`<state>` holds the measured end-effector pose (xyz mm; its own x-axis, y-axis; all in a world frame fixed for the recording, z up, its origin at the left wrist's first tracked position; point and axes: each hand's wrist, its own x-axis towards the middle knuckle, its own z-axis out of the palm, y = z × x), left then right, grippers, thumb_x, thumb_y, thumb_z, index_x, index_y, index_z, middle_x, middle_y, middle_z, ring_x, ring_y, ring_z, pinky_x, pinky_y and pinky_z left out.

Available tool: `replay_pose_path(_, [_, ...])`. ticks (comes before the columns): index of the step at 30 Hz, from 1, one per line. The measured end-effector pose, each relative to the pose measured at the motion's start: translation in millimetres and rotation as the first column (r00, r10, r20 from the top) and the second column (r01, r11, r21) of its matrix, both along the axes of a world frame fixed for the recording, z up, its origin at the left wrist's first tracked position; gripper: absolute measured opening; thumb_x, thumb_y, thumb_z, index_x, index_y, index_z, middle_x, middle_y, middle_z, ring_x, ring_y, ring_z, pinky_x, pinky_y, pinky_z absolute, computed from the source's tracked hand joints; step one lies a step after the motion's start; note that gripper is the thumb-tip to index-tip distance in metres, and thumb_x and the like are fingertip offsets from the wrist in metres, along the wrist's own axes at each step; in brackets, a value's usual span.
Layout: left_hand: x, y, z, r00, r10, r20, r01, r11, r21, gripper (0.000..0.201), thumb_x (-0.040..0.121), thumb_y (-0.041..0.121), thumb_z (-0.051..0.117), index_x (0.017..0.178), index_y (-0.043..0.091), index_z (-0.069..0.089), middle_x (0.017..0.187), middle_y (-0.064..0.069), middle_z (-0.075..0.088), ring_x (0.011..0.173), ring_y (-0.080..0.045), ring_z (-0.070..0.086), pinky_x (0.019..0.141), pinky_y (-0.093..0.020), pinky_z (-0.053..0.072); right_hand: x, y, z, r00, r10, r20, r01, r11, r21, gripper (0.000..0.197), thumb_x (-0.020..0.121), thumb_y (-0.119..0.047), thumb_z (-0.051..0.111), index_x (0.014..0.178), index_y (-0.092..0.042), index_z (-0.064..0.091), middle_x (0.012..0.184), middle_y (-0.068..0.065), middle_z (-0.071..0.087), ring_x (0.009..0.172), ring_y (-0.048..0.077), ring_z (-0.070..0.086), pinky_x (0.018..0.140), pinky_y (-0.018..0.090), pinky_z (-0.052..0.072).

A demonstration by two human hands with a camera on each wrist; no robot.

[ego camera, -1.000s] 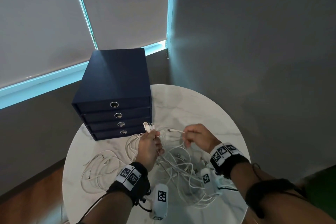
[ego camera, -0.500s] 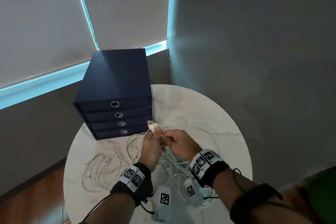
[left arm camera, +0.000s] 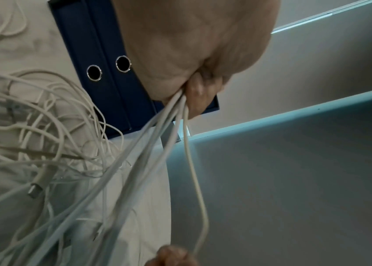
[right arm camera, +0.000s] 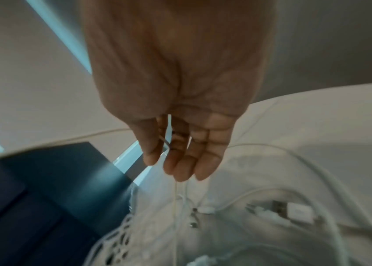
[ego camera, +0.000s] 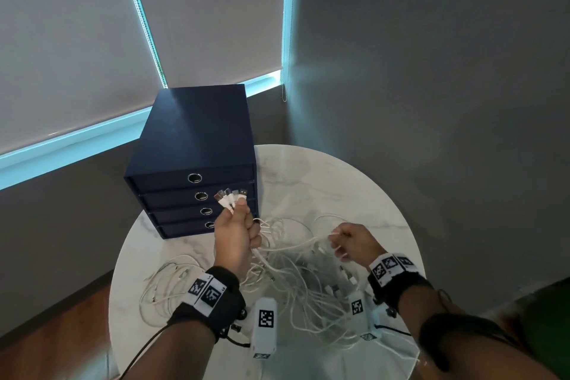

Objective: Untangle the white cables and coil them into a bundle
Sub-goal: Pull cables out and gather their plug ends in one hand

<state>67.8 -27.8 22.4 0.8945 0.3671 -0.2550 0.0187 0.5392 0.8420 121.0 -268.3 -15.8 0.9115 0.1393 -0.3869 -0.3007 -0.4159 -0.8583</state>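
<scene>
A tangle of white cables [ego camera: 308,284] lies on the round marble table [ego camera: 324,182]. My left hand [ego camera: 236,231] is raised in front of the drawer box and grips several cable ends. Their USB plugs [ego camera: 231,196] stick out above its fist. In the left wrist view the gripped strands [left arm camera: 157,135] run down from the left hand [left arm camera: 191,54] into the heap. My right hand [ego camera: 351,239] is off to the right, fingers curled round a few strands stretched between both hands. A thin cable [right arm camera: 175,198] hangs below its fingers [right arm camera: 191,162].
A dark blue box with several drawers [ego camera: 197,139] stands at the table's back left, close behind my left hand. A second loose loop of white cable [ego camera: 163,284] lies at the left front. Grey walls and a window blind lie beyond the table.
My right hand has drawn away to the right from beside the left hand, along the strands. The left hand has lifted a little, and the plugs show more plainly above it.
</scene>
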Motion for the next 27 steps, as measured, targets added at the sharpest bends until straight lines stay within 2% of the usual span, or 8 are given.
replay_pose_path(4, [-2.5,-10.8,1.7,0.995,-0.099,0.030,0.092,0.979,0.179,0.028,0.104,0.024,0.053,0.077,0.018,0.047,0.056,0.006,0.029,0.043,-0.008,0.024,0.038,-0.020,0.023,-1.9,24.8,33.8,0.992,-0.110,-0.053,0.123,0.899,0.420,0.009,0.075,-0.002,0.065,0.075,0.004,0.072,0.072,0.020,0.062,0.057,0.026,0.056,0.059,0.031,0.046])
replay_pose_path(10, [2.9,-26.5,0.8,0.981,-0.193,0.019,0.173,0.915,0.365,0.024,0.100,0.031,0.059,0.094,0.009,0.066,0.060,-0.007,0.048,0.050,-0.014,0.038,0.046,-0.023,0.032,-16.0,70.3,79.8,0.922,0.311,0.231,-0.377,0.859,0.348,0.019,0.094,0.006,0.051,0.092,0.001,0.069,0.072,0.018,0.063,0.056,0.022,0.057,0.055,0.026,0.049])
replay_pose_path(15, [-4.7,-23.4,-1.9,0.955,-0.290,0.066,0.272,0.942,0.197,0.019,0.104,0.027,0.051,0.099,0.011,0.061,0.074,0.005,0.054,0.046,-0.006,0.022,0.043,-0.021,0.018,0.1,69.2,122.9,0.943,-0.108,0.315,-0.126,0.759,0.638,0.022,0.096,0.009,0.042,0.093,-0.010,0.055,0.070,0.015,0.064,0.051,0.018,0.054,0.051,0.026,0.047])
replay_pose_path(19, [-7.5,-15.4,-8.6,0.965,-0.256,0.055,0.243,0.954,0.176,0.017,0.102,0.018,0.053,0.099,0.009,0.066,0.078,0.003,0.054,0.049,-0.008,0.029,0.044,-0.020,0.034,22.2,49.5,150.1,0.878,-0.417,0.236,0.077,0.610,0.789,0.030,0.095,0.011,0.037,0.103,-0.012,0.053,0.067,0.012,0.063,0.051,0.017,0.049,0.049,0.025,0.043])
replay_pose_path(21, [-4.5,-14.8,-5.6,0.977,-0.207,0.047,0.197,0.966,0.170,0.016,0.101,0.017,0.055,0.099,0.008,0.068,0.076,0.003,0.055,0.048,-0.008,0.031,0.044,-0.021,0.037,27.2,44.9,149.4,0.858,-0.411,0.307,0.131,0.754,0.643,0.038,0.090,0.013,0.034,0.108,-0.014,0.055,0.076,0.014,0.063,0.051,0.017,0.048,0.048,0.025,0.041])
replay_pose_path(23, [1.8,-16.4,-0.9,0.982,-0.188,0.033,0.176,0.960,0.219,0.016,0.100,0.017,0.057,0.096,0.006,0.068,0.074,0.000,0.055,0.046,-0.008,0.030,0.042,-0.022,0.033,28.9,43.9,139.6,0.843,-0.169,0.510,0.134,0.985,0.105,0.050,0.084,0.013,0.035,0.117,-0.016,0.057,0.102,0.014,0.062,0.075,0.019,0.059,0.065,0.028,0.050])
replay_pose_path(25, [10.1,-20.0,7.0,0.979,-0.203,-0.001,0.193,0.930,0.313,0.022,0.097,0.019,0.063,0.092,-0.002,0.068,0.070,-0.005,0.050,0.044,-0.010,0.028,0.041,-0.021,0.029,18.6,50.4,131.2,0.825,0.320,0.465,0.024,0.803,-0.595,0.053,0.082,0.001,0.043,0.130,-0.020,0.054,0.129,0.007,0.050,0.113,0.027,0.050,0.098,0.040,0.045])
replay_pose_path(27, [18.9,-25.0,14.2,0.977,-0.212,-0.023,0.204,0.896,0.394,0.030,0.094,0.021,0.068,0.087,-0.008,0.066,0.060,-0.006,0.045,0.042,-0.011,0.029,0.042,-0.021,0.028,3.4,64.0,130.5,0.744,0.602,0.291,-0.107,0.537,-0.837,0.042,0.087,-0.017,0.049,0.129,-0.024,0.052,0.129,0.001,0.050,0.119,0.028,0.046,0.101,0.047,0.039])
